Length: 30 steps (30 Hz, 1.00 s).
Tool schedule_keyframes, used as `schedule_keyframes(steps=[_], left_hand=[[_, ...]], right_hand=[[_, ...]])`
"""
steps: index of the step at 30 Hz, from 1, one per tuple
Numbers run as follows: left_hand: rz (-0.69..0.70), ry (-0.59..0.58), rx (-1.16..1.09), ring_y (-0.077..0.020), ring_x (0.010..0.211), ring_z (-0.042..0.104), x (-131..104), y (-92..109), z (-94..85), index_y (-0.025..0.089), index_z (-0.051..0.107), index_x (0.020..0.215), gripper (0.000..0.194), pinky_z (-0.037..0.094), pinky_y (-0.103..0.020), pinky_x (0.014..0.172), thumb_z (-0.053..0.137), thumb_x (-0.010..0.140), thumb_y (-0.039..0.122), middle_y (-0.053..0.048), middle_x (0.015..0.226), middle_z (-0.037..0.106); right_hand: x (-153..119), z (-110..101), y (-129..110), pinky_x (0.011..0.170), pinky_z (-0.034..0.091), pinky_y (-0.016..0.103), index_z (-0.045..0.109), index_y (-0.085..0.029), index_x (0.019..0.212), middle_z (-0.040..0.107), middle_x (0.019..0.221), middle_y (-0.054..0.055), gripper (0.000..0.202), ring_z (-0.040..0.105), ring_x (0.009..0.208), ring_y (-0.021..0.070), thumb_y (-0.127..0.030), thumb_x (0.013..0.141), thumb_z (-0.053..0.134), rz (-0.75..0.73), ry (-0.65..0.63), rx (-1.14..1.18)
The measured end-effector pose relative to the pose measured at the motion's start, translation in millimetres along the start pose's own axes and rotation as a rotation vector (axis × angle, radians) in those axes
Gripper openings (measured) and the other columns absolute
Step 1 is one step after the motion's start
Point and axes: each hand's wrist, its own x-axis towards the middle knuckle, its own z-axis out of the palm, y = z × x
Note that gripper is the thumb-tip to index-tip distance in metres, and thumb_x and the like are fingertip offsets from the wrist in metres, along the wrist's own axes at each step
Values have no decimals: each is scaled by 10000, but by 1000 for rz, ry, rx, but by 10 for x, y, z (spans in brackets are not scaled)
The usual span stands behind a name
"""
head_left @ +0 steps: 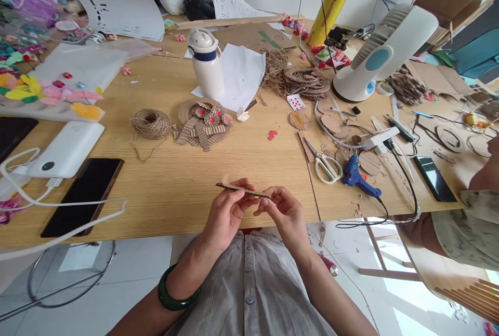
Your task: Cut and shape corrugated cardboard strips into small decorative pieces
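A thin brown cardboard strip (249, 191) is held level above the table's front edge, with a paler layer curling up at its left end. My left hand (230, 211) is closed on the strip near its middle, thumb on the near side. The strip's right end is pinched between the fingers of my right hand (284, 212). Beyond my hands lie a round cardboard piece with corrugated strips and red-centred flowers (208, 120), a ball of twine (151, 123) and small red paper scraps (272, 134).
White-handled scissors (328, 168) and a blue glue gun (358, 177) with a cable lie at the right. A white bottle (206, 66) and a fan (384, 50) stand farther back. Phones (81, 198) and a power bank (67, 150) lie left. At the right edge is another person's sleeve (465, 229).
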Motion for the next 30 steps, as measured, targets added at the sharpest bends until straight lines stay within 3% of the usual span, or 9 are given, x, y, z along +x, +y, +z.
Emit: schedule_keyframes(steps=[7,9,11,14,16,19,21,26,30], left_hand=[[-76,-2,-102,-144,900,711,-12,-105,2,165,743,1012,244,586,-245,861,730,770,193,-46,1033,750],[-104,-21,-81,-145,922,704,-28,-104,12,174,742,1021,239,580,-250,872,735,786,219,-46,1046,746],[-147,-83,48,-144,880,698,-71,-83,16,162,744,978,194,583,-253,838,727,821,274,-54,999,744],[-225,-196,351,-114,668,647,-169,1,7,133,712,788,231,565,-230,660,692,868,349,-44,792,709],[-149,-214,471,-95,597,598,-227,86,11,141,670,731,269,535,-221,607,668,889,359,-17,711,667],[52,-210,559,-96,633,597,-260,216,61,160,678,812,208,534,-230,655,648,909,341,-3,746,656],[87,-211,572,-99,648,612,-246,271,109,162,684,863,200,543,-239,672,645,911,352,-8,794,664],[-1,-206,520,-104,627,617,-161,271,148,148,673,882,232,565,-243,640,689,872,379,-10,763,657],[-110,-233,411,-103,606,626,-133,244,104,140,661,865,245,570,-237,613,708,852,380,-8,752,655]], right_hand=[[3,83,27,671,588,290,658,-213,967,674,1031,55,148,654,877,173,-307,863,706,-113,74,1],[-4,84,30,734,585,307,649,-219,985,686,1094,67,130,658,979,196,-283,879,686,-178,120,-55],[2,64,13,853,564,348,633,-225,1009,703,1095,69,115,656,1041,204,-251,899,657,-269,169,-116],[33,4,-48,960,516,400,604,-227,1023,695,1027,57,109,658,1012,195,-217,915,622,-427,217,-194],[55,-32,-91,974,508,406,586,-227,1023,654,1003,51,120,648,1008,195,-199,910,615,-511,223,-242],[67,-53,-111,907,541,390,562,-236,1042,593,990,45,151,643,965,192,-176,907,593,-533,146,-304],[63,-49,-93,840,554,374,560,-241,1060,576,973,41,176,631,907,184,-159,905,577,-519,60,-367],[50,-37,-34,807,531,355,568,-245,1100,601,992,57,263,588,949,196,-111,874,593,-582,-79,-523],[46,-26,2,780,521,323,588,-248,1084,597,977,47,237,579,902,173,-121,884,592,-502,-107,-467]])
